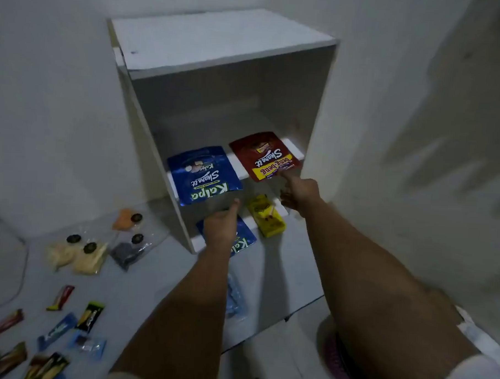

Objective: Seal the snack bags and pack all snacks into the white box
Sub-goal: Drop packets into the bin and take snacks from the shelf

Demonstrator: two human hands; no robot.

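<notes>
Inside the white box (148, 122), the left hand (220, 226) touches the blue pouch (205, 174) and the right hand (298, 193) fingers the red pouch (266, 155) on the shelf (both light, crinkly, slippery, likely best pinched at an edge).

a white open-fronted box (220, 44) stands on a pale grey floor (141, 282), at about 12 o'clock from the middle of the view. its white middle shelf (244, 172) carries a blue "kalpa" foil pouch (205, 176) and, just beside it at 3 o'clock, a red and yellow foil pouch (266, 157). the bottom board (253, 222) holds a second blue foil pouch (245, 240) and a yellow carton (266, 216) at its 2 o'clock. on the floor at 9 o'clock from the box lie clear plastic bags of orange, cream and dark snacks (97, 248). at 7 o'clock, small wrapped snack bars (56, 332) lie scattered, apart from one another.
</notes>
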